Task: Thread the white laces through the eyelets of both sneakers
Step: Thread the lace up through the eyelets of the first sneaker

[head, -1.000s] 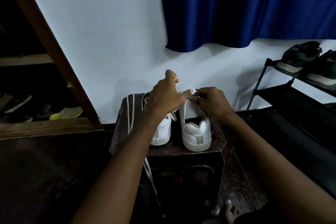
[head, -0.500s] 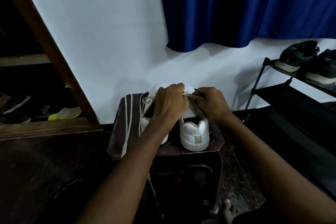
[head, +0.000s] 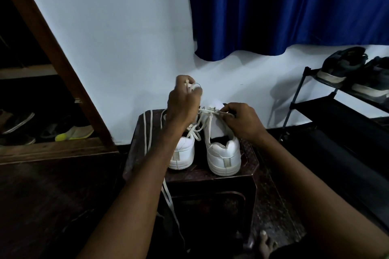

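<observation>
Head view: the left hand (head: 183, 104) is raised above the left sneaker (head: 182, 152), fingers curled round the white lace (head: 201, 121) — the lace runs taut from its fist down to the eyelets of the right sneaker (head: 223, 153). The right hand (head: 242, 121) sits lower, over that shoe's tongue, pinching the lace at the eyelets between thumb and fingertips.

Both sneakers stand side by side, heels toward the camera, on a dark wooden stool (head: 210, 176) against a pale wall (head: 117, 33). A second lace (head: 147, 132) hangs over the stool's left edge. A blue curtain (head: 284, 6) hangs above; a black shoe rack (head: 328, 109) holds dark shoes at right.

Half a second ago the left hand was low, touching the right — it has since lifted up and away.
</observation>
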A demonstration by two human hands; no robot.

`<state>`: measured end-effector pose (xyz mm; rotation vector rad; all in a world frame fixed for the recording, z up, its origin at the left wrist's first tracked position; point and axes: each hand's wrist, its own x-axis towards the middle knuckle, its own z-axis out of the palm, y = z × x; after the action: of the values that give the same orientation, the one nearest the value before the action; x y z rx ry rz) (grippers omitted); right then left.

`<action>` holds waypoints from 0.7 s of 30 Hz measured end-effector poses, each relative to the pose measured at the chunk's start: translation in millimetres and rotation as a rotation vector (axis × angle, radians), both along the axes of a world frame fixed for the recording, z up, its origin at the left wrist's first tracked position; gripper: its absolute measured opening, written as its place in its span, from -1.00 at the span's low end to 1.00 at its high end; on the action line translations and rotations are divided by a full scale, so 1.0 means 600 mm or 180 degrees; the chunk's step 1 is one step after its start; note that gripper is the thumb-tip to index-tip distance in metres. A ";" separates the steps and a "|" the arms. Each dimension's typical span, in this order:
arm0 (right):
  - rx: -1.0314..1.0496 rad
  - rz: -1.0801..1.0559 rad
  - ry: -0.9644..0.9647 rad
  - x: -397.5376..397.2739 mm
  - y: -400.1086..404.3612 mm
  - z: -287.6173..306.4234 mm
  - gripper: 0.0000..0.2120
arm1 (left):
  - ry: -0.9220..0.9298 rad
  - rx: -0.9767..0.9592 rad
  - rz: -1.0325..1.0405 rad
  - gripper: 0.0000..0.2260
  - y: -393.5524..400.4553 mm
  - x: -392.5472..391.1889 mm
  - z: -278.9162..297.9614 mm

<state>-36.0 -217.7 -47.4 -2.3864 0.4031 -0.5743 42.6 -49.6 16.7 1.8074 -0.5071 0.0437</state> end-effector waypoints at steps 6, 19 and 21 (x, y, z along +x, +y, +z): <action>-0.0006 -0.0011 -0.0011 -0.002 0.004 0.001 -0.89 | -0.1703 0.2625 0.0023 -0.69 -0.004 -0.009 -0.041; -0.0687 0.0178 0.0000 -0.001 0.032 0.008 -0.73 | 0.0145 0.2062 0.0758 -0.56 0.017 0.025 -0.014; -0.0723 0.0157 0.0046 -0.001 0.035 0.012 -0.79 | -0.0309 0.2241 0.0654 -0.40 0.009 0.010 -0.022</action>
<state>-36.9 -196.9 -40.1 -2.6105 0.2977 -0.6086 48.5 -44.2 3.3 2.5539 -0.4301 0.1042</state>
